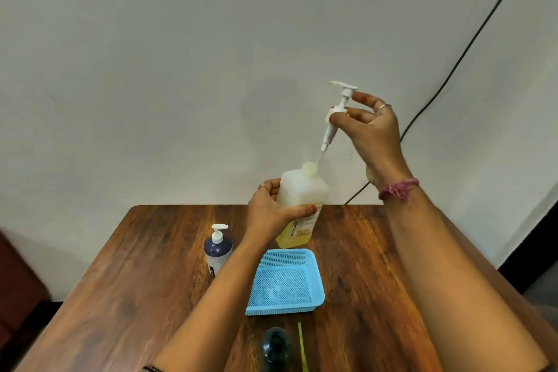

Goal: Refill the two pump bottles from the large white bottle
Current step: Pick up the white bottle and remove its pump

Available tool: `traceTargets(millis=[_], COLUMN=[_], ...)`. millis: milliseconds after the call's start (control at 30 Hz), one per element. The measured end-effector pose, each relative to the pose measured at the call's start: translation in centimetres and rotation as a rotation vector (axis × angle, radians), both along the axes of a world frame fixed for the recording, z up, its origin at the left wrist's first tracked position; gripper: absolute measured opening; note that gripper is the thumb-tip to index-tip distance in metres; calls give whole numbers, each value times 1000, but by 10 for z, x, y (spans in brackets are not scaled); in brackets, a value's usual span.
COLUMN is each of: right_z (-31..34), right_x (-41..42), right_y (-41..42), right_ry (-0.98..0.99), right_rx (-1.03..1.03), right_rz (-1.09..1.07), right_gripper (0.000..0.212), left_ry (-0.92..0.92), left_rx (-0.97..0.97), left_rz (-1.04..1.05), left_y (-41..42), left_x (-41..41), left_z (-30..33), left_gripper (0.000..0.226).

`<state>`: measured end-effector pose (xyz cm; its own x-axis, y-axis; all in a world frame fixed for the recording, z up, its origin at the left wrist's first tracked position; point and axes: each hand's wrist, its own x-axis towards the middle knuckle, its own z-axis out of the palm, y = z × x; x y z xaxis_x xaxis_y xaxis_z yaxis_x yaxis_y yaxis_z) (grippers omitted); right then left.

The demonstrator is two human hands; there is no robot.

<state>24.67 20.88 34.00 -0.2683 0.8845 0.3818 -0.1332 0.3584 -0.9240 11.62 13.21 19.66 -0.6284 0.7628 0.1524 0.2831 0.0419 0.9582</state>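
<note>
My left hand (273,210) grips the large white bottle (300,193) around its middle; it stands tilted at the table's far side, with yellow liquid low inside. My right hand (374,133) pinches a white pump head (338,109) lifted above the bottle's open neck, its thin tube still reaching down to the neck. A dark blue pump bottle (218,252) with a white pump stands upright to the left. A dark green bottle (276,347) with no pump stands at the near edge between my forearms.
A light blue mesh basket (285,282) lies on the wooden table (136,281) in front of the white bottle. A thin yellow stick (301,344) lies beside the green bottle. A black cable (453,69) runs down the wall at right.
</note>
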Motion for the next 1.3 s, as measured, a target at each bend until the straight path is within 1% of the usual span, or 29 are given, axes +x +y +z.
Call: traceTargets(millis=[367, 567, 800, 1033, 1300], right_z=[17, 13, 14, 13, 3], right_x=[17, 14, 25, 34, 66], right_y=[10, 8, 12, 16, 30], right_ry=[92, 70, 76, 69, 238], right_rx=[2, -2, 0, -6, -111], right_rz=[-66, -53, -89, -86, -170], right_gripper=[51, 51, 52, 53, 56], left_ry=[6, 5, 6, -24, -36], left_rx=[-18, -28, -32, -22, -44], left_rz=[-9, -20, -24, -27, -33], left_y=[-5, -6, -8, -9, -8], left_x=[-5, -2, 0, 8, 16], left_z=[-15, -18, -19, -23, -32], left_gripper=[82, 81, 81, 79, 81])
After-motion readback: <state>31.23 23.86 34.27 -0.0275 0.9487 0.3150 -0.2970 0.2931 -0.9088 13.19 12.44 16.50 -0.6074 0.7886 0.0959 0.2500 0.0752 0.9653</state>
